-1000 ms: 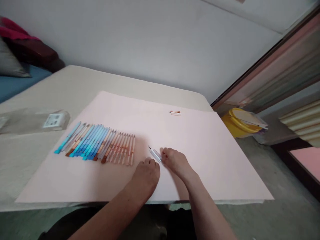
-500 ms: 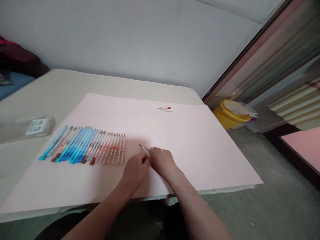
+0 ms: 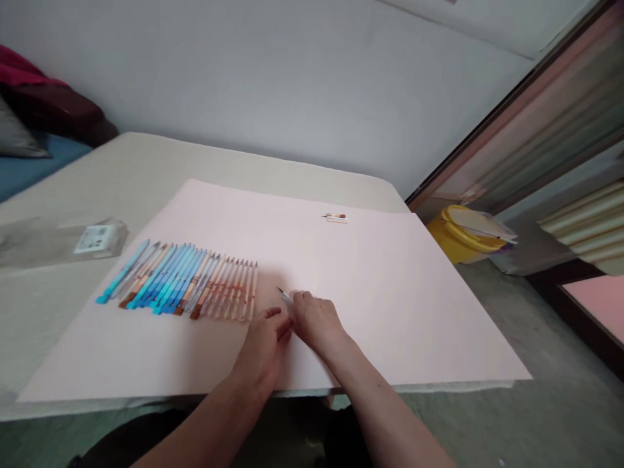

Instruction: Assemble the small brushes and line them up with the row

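Note:
A row of several pens, blue on the left and orange on the right, lies side by side on a large pale pink sheet. Just right of the row, my right hand is closed on one thin pen whose dark tip points up and left. My left hand lies right beside it, fingers loosely curled and touching the pen's lower end. A small pen cap or short piece rests alone near the sheet's far edge.
The sheet covers a beige table. A clear plastic packet with a white label lies at the left. A yellow bucket stands on the floor at the right, beside a door frame. Cushions are at the far left.
Both hands have drawn together on the single pen and shifted slightly left toward the row. The view swung a little; the row of pens has not moved.

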Motion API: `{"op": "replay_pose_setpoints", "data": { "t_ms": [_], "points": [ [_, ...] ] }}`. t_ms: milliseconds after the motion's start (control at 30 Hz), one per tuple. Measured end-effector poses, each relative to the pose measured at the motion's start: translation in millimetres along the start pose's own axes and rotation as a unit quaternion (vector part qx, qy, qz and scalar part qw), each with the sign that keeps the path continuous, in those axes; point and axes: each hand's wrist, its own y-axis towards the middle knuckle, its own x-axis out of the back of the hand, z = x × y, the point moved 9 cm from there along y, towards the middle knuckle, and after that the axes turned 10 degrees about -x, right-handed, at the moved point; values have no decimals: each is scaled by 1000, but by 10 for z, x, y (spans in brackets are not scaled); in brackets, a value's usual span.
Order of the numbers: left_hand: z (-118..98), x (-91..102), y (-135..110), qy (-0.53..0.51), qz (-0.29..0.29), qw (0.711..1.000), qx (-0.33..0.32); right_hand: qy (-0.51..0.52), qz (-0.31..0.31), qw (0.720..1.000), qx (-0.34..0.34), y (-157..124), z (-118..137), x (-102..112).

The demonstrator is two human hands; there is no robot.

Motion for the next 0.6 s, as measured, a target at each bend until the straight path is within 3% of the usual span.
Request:
{"op": "replay_pose_setpoints", "data": {
  "t_ms": [233,600],
  "points": [
    [24,-96,60,-34,52,998,1,10,-5,1000,11,-30,20,-19],
    [38,-80,169,-50,4,999,11,42,-20,999,12,-87,-7,108]
  ]
}}
